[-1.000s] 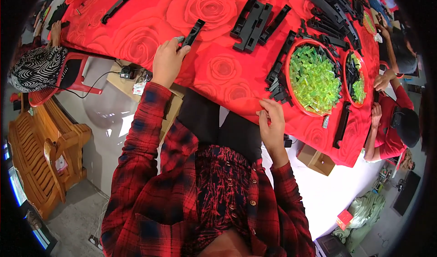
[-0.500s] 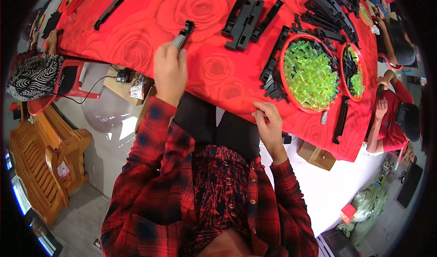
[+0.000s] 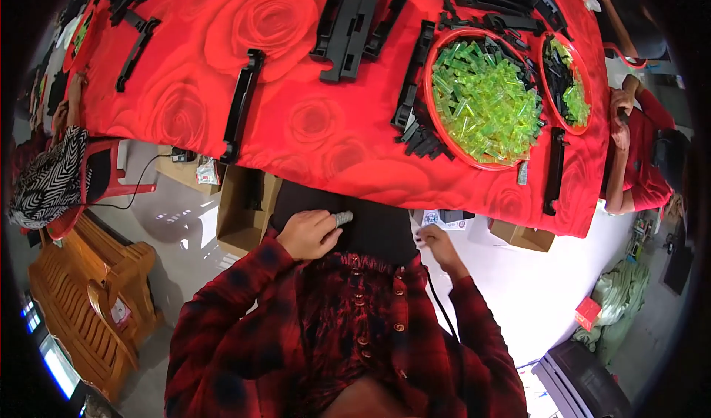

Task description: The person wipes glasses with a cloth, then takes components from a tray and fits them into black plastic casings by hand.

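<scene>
My left grip [image 3: 309, 235] had apparently released the long black strip [image 3: 242, 107] near the desk [image 3: 311, 155] edge, freeing it from my hold, and dropped to my lap [image 3: 374, 229]; whether it or my right grip [image 3: 438, 247] was closed, I couldn't tell.

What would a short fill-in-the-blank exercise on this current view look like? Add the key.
1. The hand with the grey wrap is the person's ____ hand.
2. The rose-printed cloth under the long black parts is ____.
3. The large basket of yellow-green pieces is in the picture's ____ half.

Missing words: left; red; right.
</scene>
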Demonstrator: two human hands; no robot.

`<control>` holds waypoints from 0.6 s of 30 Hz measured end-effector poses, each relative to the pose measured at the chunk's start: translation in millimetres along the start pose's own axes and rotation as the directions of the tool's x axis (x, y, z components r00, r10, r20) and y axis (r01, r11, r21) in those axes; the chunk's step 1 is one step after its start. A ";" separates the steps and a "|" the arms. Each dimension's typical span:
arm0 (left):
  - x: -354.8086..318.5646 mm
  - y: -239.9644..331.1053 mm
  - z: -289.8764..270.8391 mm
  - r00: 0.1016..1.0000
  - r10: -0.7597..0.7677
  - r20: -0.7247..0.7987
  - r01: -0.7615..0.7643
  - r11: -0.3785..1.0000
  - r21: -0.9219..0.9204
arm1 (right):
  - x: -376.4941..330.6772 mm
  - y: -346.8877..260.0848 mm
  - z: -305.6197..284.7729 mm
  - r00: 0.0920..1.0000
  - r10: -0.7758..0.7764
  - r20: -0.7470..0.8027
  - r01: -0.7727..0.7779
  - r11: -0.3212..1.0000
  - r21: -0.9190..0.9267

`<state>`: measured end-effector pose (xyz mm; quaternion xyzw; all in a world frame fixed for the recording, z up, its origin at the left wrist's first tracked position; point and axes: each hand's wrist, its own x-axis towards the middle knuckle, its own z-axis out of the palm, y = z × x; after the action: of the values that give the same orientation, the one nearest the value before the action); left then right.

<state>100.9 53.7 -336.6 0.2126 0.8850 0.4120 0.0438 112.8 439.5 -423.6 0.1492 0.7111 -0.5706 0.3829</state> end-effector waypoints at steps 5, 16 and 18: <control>18.6 4.7 -0.6 0.999 0.042 0.034 -0.042 0.999 -0.012 | 77.0 53.2 35.1 0.978 0.044 0.205 -0.055 0.997 0.047; 27.6 -16.3 6.8 0.961 0.110 0.254 -0.164 0.965 0.203 | 178.3 28.4 6.5 0.962 0.148 0.231 -0.156 0.988 0.016; 17.0 -30.7 15.4 0.952 0.237 0.192 -0.278 0.935 0.220 | 203.3 19.0 0.5 0.964 0.130 0.233 -0.128 0.991 -0.024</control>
<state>79.0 54.2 -368.0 0.3636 0.8867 0.2835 0.0348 -9.3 399.1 -582.2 0.1253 0.6522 -0.5550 0.5009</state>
